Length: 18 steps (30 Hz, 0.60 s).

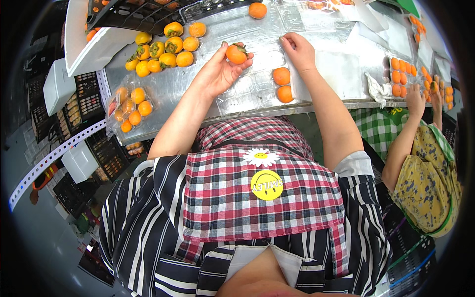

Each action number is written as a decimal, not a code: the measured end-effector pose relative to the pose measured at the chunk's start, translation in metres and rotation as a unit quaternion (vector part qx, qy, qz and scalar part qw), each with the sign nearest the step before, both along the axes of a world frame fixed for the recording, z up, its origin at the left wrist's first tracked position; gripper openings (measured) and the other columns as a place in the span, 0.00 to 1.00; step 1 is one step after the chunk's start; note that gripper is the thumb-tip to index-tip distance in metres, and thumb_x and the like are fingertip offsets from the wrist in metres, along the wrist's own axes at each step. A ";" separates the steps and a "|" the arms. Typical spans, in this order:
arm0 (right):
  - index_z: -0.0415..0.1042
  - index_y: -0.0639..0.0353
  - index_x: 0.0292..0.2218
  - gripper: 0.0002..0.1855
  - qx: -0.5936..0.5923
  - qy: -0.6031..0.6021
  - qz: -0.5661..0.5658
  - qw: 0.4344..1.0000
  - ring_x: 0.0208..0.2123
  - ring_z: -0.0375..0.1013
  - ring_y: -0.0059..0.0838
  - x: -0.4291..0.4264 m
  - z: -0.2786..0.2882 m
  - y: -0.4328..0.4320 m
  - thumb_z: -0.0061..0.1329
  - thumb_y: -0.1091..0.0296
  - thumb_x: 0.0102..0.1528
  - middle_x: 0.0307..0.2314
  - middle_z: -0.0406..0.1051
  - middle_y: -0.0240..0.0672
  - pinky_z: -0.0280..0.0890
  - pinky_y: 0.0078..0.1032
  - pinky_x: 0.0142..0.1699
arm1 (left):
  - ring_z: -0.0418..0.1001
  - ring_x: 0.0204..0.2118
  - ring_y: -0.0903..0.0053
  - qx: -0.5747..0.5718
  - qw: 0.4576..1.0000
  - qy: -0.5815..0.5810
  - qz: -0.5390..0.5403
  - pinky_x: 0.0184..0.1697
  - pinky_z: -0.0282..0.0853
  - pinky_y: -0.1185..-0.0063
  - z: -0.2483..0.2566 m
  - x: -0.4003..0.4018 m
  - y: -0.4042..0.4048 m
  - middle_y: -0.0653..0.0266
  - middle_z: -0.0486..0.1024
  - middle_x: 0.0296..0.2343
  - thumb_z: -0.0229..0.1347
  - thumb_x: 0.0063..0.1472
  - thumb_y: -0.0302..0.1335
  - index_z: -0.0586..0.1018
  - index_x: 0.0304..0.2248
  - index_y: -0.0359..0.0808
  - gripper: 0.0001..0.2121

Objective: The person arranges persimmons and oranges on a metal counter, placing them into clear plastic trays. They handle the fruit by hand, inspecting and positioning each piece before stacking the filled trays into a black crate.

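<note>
In my left hand (226,70) lies an orange persimmon (236,54) with its green calyx on, held on the fingers. My right hand (299,50) is closed loosely at the upper right edge of a clear plastic tray (241,92); whether it pinches anything there cannot be told. Two persimmons (284,94) sit in the tray's right-hand cups, and other cups show bare plastic. A single persimmon (257,10) stands on the metal table (211,41) beyond my hands. Several yellow-orange persimmons (167,60) with calyxes are grouped to the left.
A bagged pack of orange fruit (134,118) sits at the table's left corner. Behind the loose fruit are a black crate (137,16) and a white foam box (92,48). On the right, a white cloth (378,90) lies near filled trays (399,77) and a co-worker's hands (415,100).
</note>
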State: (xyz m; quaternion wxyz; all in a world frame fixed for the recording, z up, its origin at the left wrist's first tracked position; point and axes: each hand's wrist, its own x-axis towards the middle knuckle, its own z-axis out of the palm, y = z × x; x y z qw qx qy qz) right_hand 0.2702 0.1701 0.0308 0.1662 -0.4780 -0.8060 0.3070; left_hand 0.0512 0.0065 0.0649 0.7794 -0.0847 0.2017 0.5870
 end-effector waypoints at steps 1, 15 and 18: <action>0.76 0.53 0.32 0.14 0.003 0.001 0.000 1.000 0.28 0.73 0.28 0.000 0.000 0.000 0.51 0.53 0.53 0.26 0.74 0.30 0.67 0.25 0.34 | 0.76 0.41 0.63 0.004 1.000 0.002 -0.001 0.33 0.79 0.82 0.001 0.000 0.000 0.42 0.69 0.44 0.40 0.68 0.44 0.66 0.48 0.34 0.21; 0.75 0.54 0.31 0.13 0.020 0.046 0.005 0.999 0.28 0.72 0.29 0.000 -0.003 -0.001 0.50 0.53 0.54 0.26 0.74 0.31 0.67 0.25 0.34 | 0.75 0.31 0.76 0.058 0.927 0.365 -0.063 0.34 0.74 0.80 0.014 0.003 -0.007 0.53 0.75 0.37 0.47 0.66 0.39 0.67 0.48 0.32 0.19; 0.75 0.54 0.31 0.14 0.014 0.030 0.009 0.999 0.28 0.73 0.30 -0.001 0.001 -0.001 0.50 0.53 0.53 0.26 0.74 0.31 0.67 0.26 0.34 | 0.75 0.33 0.74 0.087 0.948 0.290 -0.103 0.36 0.73 0.78 0.013 0.009 -0.006 0.54 0.75 0.36 0.47 0.66 0.40 0.69 0.47 0.32 0.20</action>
